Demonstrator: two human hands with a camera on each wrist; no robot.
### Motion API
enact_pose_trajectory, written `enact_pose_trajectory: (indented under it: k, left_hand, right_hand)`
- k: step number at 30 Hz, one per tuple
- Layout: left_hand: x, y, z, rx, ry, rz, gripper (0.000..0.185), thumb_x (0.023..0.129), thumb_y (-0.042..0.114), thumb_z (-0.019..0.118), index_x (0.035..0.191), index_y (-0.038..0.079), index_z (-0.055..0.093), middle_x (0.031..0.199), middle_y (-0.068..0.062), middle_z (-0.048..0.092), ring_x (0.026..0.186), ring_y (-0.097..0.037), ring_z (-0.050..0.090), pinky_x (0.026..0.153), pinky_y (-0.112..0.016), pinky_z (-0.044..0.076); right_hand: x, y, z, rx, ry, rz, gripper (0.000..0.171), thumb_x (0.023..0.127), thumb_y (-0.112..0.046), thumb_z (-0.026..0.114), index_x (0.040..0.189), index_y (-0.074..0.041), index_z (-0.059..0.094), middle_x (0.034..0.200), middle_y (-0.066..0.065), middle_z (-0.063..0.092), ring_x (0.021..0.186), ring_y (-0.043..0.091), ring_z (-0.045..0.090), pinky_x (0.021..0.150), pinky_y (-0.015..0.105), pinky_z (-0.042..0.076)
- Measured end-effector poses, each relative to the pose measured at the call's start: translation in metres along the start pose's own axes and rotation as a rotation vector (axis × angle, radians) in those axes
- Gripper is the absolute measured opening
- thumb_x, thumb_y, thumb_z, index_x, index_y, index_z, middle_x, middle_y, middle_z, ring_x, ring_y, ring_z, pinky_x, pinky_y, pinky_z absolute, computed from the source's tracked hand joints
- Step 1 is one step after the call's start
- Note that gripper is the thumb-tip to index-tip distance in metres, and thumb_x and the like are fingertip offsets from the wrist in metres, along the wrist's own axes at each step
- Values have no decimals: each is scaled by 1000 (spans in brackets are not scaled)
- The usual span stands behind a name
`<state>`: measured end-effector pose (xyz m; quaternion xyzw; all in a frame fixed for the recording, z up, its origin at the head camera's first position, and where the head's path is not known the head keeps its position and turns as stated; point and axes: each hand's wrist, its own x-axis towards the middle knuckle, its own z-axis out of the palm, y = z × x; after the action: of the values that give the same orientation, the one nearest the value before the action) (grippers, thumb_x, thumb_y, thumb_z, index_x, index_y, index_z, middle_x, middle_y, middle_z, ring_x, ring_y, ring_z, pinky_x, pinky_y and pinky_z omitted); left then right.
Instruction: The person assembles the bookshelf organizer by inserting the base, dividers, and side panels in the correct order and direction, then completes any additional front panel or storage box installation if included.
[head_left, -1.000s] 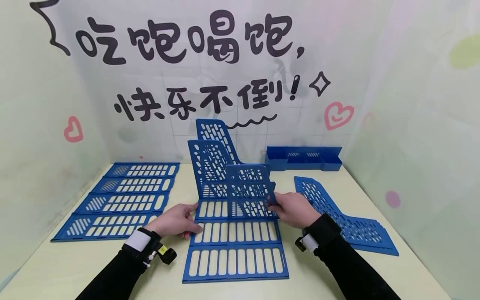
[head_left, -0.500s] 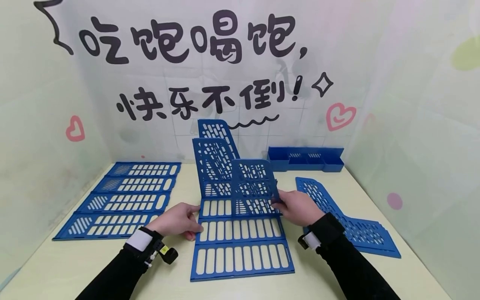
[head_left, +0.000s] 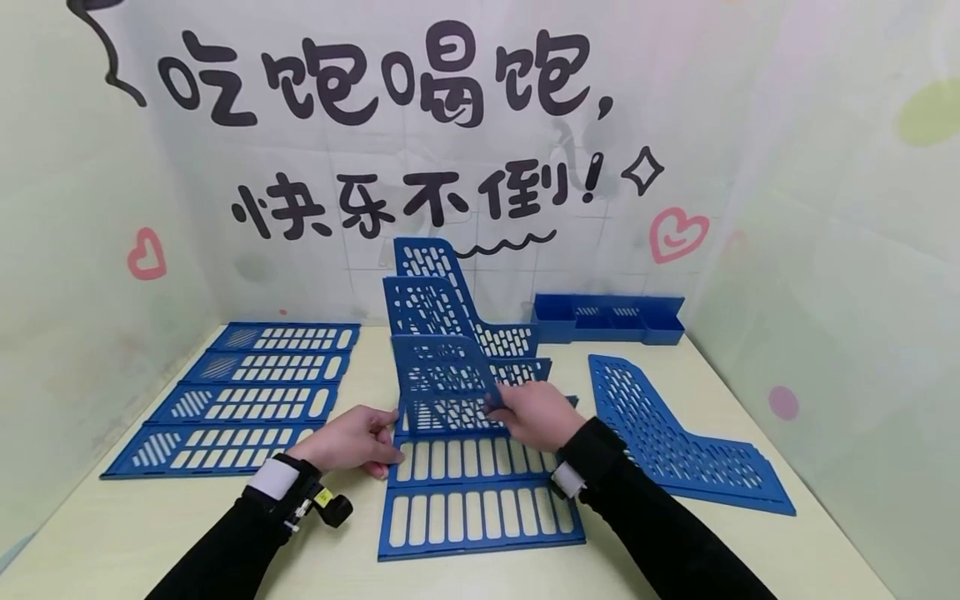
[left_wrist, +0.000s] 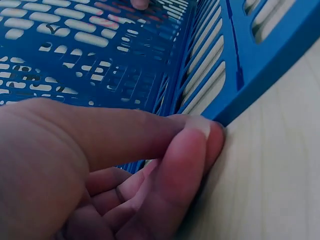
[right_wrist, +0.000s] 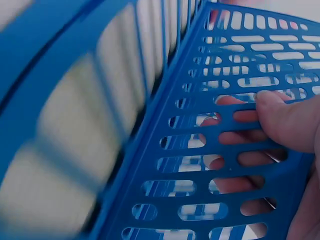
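Observation:
My left hand [head_left: 352,440] holds the left edge of a blue slatted base [head_left: 480,483] that lies on the table. In the left wrist view, thumb and fingers meet at the base's rim [left_wrist: 250,95]. My right hand [head_left: 540,414] grips a blue perforated L-shaped divider panel [head_left: 438,408], standing upright over the base. Through its slots, the right wrist view shows fingers behind the panel and the thumb [right_wrist: 275,117] in front. Two similar dividers stand behind it, a middle one [head_left: 417,287] and a rear one [head_left: 461,292]. Whether the held panel's lower edge is seated cannot be seen.
Several blue slotted panels [head_left: 255,392] lie joined in a row at the left of the table. Another L-shaped divider [head_left: 678,437] lies flat at the right. A blue compartment box [head_left: 609,325] stands at the back right, before the printed wall.
My right hand has moved left with the divider panel, which now stands in line with the dividers behind. The base shifted slightly right at first. My left hand stays at its edge.

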<state>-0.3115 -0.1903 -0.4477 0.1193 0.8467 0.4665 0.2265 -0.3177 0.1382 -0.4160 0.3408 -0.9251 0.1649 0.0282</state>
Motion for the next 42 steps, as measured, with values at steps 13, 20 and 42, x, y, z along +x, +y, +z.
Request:
enact_pose_trajectory:
  k: [13,20,42]
  left_hand:
    - [2,-2,3,44,56,-25,17,97,9,83,96,1,68,71,-5,70,62,-16,75,67,-32,64]
    - [0,-2,12,-17,136,-95,85,96,13,85,164,-7,38,70,-7,74,54,-16,70,59,-33,64]
    - [10,6,13,-27,227,-187,96,100,22,82,170,-6,22,76,-9,73,55,-18,72,58,-34,64]
  right_hand:
    - [10,-18,9,-20,17,-6,18,112,-18,64,125,-6,68,102,7,78,70,11,53,67,27,39]
    - [-3,-6,-1,130,117,18,44,111,-21,67,150,-4,55,145,16,68,132,29,67,112,42,55]
    - [-182,136,-47,-78,-65,725,128,74,-79,88,153,14,50,145,42,49,127,58,47,106,77,43]
